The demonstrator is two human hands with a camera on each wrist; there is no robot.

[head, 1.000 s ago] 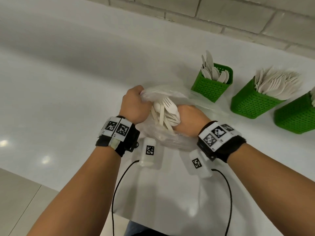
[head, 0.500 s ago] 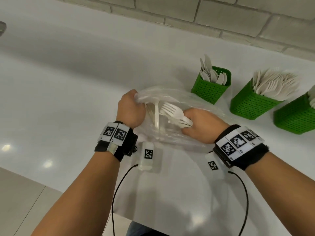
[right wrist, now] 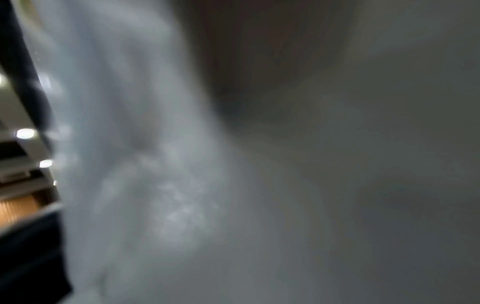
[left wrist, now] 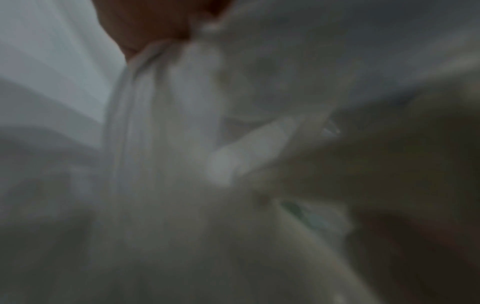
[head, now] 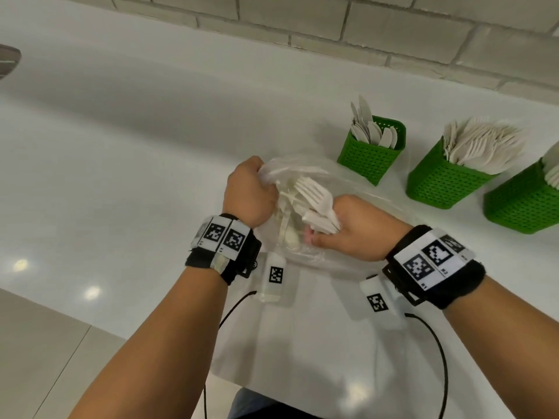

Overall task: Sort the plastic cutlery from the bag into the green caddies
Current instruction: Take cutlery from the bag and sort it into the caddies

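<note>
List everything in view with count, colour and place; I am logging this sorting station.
clear bag: one, transparent, on the counter between the hands
forks: a few, white, pulled from the bag
green caddies: three, right of the bag, holding white cutlery
counter: one, white
brick wall: pale, behind the counter
left hand: grips the bag's mouth
right hand: holds the forks
wrist bands: two, black, white tags

The caddies (head: 370,155) are bright green with a pattern of small holes. The cutlery (head: 314,198) is white, the bag (head: 357,189) clear. The worktop (head: 121,176) is glossy white. The wall (head: 393,28) has pale grey bricks. The wristbands (head: 435,267) are black, with black-and-white square markers.
</note>
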